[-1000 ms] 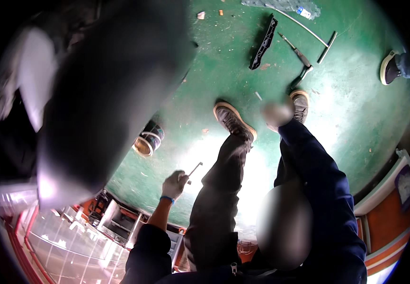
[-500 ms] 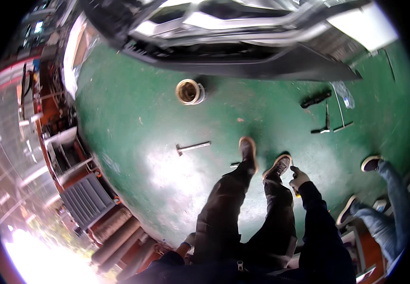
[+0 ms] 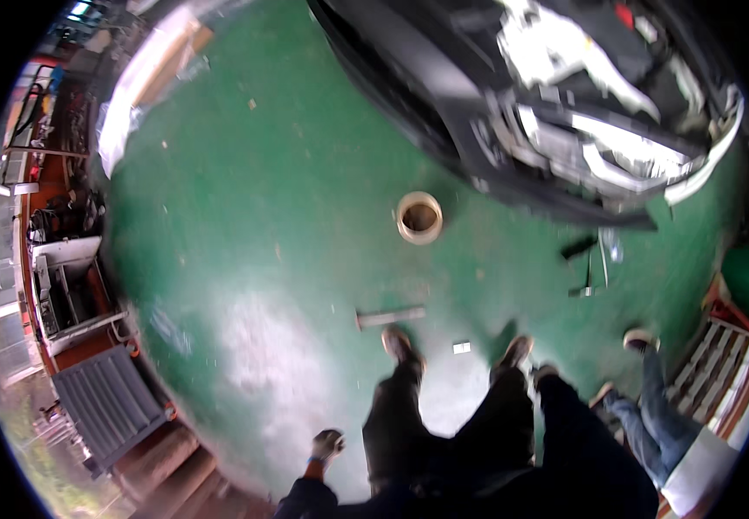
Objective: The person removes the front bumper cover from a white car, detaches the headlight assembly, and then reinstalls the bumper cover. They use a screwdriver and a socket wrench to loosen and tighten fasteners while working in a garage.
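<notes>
Above the green floor, my left hand (image 3: 327,444) hangs in a pale glove beside my left leg, blurred and touching nothing I can see. My right hand (image 3: 545,374), also gloved, is close to my right shoe. My sleeve hides most of it; half a second ago a small yellow thing showed under its curled fingers. A hammer (image 3: 392,317) lies on the floor just ahead of my left shoe. Between my shoes and a little ahead lies a small white block (image 3: 462,348). Farther off stands a round pale bucket (image 3: 419,218) with something brown inside.
A car front (image 3: 556,164), partly stripped, fills the upper right. Dark hand tools (image 3: 584,251) lie below its corner. At the right are another person's jeans-clad legs (image 3: 651,424) and a slatted rack (image 3: 712,368). A grey ribbed panel (image 3: 111,398) and shelving line the left.
My view has turned, so the car front now sits farther right and the bucket nearer. My left hand has come forward into fuller view. My right hand is more hidden by its sleeve.
</notes>
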A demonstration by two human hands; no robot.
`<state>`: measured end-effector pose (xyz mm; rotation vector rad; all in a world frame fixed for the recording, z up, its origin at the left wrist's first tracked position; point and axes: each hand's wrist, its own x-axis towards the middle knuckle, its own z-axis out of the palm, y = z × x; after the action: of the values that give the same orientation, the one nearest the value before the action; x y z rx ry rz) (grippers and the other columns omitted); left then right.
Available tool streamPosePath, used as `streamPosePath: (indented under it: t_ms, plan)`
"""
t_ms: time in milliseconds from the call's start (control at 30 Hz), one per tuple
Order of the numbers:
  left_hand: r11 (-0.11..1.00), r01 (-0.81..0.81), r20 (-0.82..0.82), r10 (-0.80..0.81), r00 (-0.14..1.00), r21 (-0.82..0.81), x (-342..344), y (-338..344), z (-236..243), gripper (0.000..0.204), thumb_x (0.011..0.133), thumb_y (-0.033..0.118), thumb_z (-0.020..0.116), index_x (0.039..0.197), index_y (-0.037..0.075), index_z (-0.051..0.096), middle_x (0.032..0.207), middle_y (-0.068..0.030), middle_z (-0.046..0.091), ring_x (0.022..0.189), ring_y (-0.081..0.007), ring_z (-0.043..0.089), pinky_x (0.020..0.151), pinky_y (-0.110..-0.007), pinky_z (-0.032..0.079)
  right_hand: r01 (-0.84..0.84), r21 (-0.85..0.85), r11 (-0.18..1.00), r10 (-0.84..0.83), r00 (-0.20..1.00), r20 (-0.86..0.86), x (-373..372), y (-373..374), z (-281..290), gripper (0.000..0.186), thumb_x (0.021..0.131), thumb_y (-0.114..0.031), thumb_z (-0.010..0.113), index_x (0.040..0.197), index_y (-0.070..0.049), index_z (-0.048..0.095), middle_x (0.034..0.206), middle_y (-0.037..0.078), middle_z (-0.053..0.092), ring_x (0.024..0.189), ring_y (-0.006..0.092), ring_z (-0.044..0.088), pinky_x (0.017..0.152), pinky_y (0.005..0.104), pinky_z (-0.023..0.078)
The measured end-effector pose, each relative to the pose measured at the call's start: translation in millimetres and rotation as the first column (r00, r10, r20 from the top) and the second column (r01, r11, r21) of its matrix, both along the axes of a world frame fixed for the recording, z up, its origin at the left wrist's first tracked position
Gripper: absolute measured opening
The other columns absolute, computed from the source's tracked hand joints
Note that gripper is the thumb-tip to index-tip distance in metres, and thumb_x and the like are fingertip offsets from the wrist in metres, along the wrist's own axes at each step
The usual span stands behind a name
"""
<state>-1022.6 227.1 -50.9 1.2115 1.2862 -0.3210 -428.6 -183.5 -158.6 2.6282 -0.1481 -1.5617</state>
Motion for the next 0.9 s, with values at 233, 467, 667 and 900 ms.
streamPosePath:
  t_ms: [233, 467, 667, 900]
  plan:
    - [0.866, -0.467, -0.13, 0.492, 0.861, 0.181, 82, 278, 64, 0.022, 0.092, 0.017, 0.07, 0.107, 0.001, 0.068, 0.085, -0.0108, 0.068, 0.066, -0.02, 0.064, 0.058, -0.034, 0.055, 0.173, -0.037, 0.984, -0.177, 0.965, -0.195, -38, 171, 53, 0.034, 0.08, -0.035, 0.083, 0.08, -0.002, 0.075, 0.072, 0.01, 0.073, 0.061, 0.0236, 0.072, 0.061, 0.0405, 0.058]
    - [0.977, -0.192, -0.046, 0.197, 0.979, 0.096, 168, 406, 31, 0.023, 0.095, 0.019, 0.067, 0.108, 0.001, 0.07, 0.087, -0.0067, 0.072, 0.07, -0.0157, 0.066, 0.061, -0.032, 0.056, 0.238, 0.098, 0.966, -0.205, 0.942, -0.266, -2, 379, 40, 0.032, 0.082, -0.028, 0.083, 0.082, 0.002, 0.071, 0.068, 0.013, 0.068, 0.054, 0.0263, 0.068, 0.053, 0.0418, 0.059]
    - [0.977, -0.196, -0.137, 0.185, 0.973, -0.079, 198, 489, 54, 0.03, 0.096, 0.027, 0.065, 0.107, 0.0, 0.071, 0.085, -0.0105, 0.072, 0.064, -0.0177, 0.067, 0.058, -0.032, 0.055, 0.242, 0.174, 0.955, -0.204, 0.957, -0.208, 85, 616, 6, 0.03, 0.084, -0.03, 0.082, 0.103, -0.009, 0.074, 0.08, 0.015, 0.071, 0.057, 0.0249, 0.067, 0.053, 0.0422, 0.056]
    - [0.936, -0.344, -0.207, 0.323, 0.923, -0.072, 258, 610, 73, 0.029, 0.092, 0.023, 0.07, 0.106, -0.003, 0.07, 0.082, -0.0121, 0.07, 0.063, -0.019, 0.066, 0.057, -0.033, 0.055, 0.434, 0.561, 0.705, -0.328, 0.901, -0.285, 216, 872, 137, 0.02, 0.092, -0.019, 0.071, 0.104, -0.004, 0.067, 0.069, 0.001, 0.057, 0.052, 0.0133, 0.056, 0.05, 0.0339, 0.049]
